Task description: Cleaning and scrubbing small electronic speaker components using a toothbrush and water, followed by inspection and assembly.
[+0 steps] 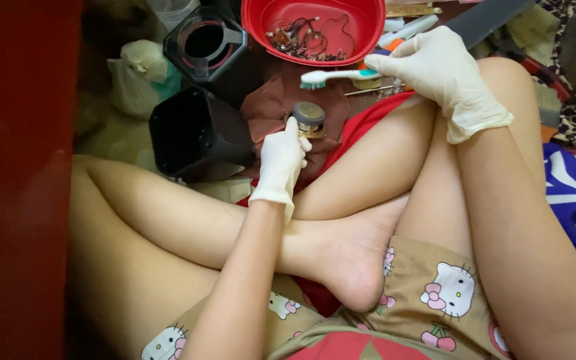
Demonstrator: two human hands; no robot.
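Gripping a small round brass-coloured metal speaker part (309, 119) over a brown cloth (271, 107), my gloved left hand (280, 160) is closed; my gloved right hand (435, 67) clasps a white toothbrush with green bristles (331, 77) just above it, near a red plastic bowl (368, 30).

A crumpled pale plastic bag (140, 75), whitish with a hint of green, lies at the upper left beside the black box-shaped housings. A flat tan cardboard piece (409, 10) sits at the top edge, just right of the red bowl. No labels, signs or screens can be made out.
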